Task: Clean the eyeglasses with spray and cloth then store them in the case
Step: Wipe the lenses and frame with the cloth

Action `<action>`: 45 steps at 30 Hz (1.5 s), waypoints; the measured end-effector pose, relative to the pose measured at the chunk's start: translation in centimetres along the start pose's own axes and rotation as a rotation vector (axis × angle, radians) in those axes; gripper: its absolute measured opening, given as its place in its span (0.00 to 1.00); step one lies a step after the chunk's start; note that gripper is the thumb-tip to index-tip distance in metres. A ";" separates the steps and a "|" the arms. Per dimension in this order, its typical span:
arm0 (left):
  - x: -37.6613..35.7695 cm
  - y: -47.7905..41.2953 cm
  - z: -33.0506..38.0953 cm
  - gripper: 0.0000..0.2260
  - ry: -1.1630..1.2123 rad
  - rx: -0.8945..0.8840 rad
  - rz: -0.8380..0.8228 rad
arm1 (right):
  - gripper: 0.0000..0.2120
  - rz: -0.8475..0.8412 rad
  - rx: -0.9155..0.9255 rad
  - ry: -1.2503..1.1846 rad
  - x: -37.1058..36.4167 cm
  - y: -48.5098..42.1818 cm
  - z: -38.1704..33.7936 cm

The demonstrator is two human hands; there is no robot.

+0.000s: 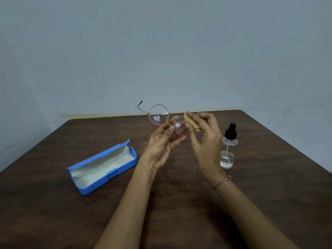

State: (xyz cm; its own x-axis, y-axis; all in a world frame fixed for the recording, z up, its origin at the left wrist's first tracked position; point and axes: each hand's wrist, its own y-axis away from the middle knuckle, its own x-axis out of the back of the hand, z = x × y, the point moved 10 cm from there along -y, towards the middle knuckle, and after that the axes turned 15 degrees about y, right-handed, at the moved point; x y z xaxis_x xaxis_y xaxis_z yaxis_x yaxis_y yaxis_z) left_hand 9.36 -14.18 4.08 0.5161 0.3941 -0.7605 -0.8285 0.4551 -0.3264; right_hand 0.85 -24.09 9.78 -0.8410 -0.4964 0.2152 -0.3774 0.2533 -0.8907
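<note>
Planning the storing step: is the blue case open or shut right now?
Open. The blue case lies on the table with its lid folded back, pale lining showing, nothing inside.

The open eyeglass case (pixel 100 167) is lying on the table (pixel 179 203) toward the left, while the spray bottle (pixel 229 148) is standing upright on the table toward the right, well apart from the case. Between them, above the table's middle, the left hand (pixel 161 146) is holding the eyeglasses (pixel 159 115), one lens sticking out to the far left and the other sitting at its fingertips. The right hand (pixel 206 139) is pinching the cloth (pixel 191 122) just right of that lens, and the wall (pixel 161 51) is rising behind the table's far edge.
</note>
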 end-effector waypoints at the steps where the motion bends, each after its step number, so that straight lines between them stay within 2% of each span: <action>1: 0.0 0.0 0.0 0.16 0.000 -0.001 0.002 | 0.15 -0.005 0.001 -0.001 -0.1 0.0 0.0; 21: 0.8 -0.1 0.4 0.13 -0.048 -0.045 0.041 | 0.18 -0.049 0.145 0.039 -0.5 0.1 -1.5; 26: 1.0 -0.3 1.1 0.16 -0.033 -0.080 0.021 | 0.15 -0.078 0.162 0.046 -0.5 0.0 -1.5; 32: 1.4 -0.2 0.3 0.10 -0.079 -0.034 0.069 | 0.17 -0.075 0.185 0.105 -0.7 0.3 -1.8; 36: 2.3 -0.6 0.9 0.22 -0.095 -0.072 0.084 | 0.15 -0.127 0.293 0.080 -1.5 0.9 -3.4; 38: 2.4 -0.7 1.1 0.24 -0.079 -0.083 0.068 | 0.13 -0.135 0.307 0.082 -1.5 0.8 -3.5; 42: 1.4 -0.3 0.9 0.15 -0.020 -0.063 0.036 | 0.14 -0.096 0.223 0.132 -0.8 0.3 -2.1; 45: 1.3 -0.2 0.6 0.13 -0.058 -0.054 0.061 | 0.16 -0.106 0.229 0.143 -1.0 0.5 -2.3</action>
State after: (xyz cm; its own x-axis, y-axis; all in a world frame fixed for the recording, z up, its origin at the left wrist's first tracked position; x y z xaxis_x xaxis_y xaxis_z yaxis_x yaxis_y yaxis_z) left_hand 10.33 -13.22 3.47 0.4747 0.4663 -0.7465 -0.8685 0.3859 -0.3112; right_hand 0.68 -21.57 10.07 -0.8536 -0.3838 0.3522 -0.3830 0.0043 -0.9237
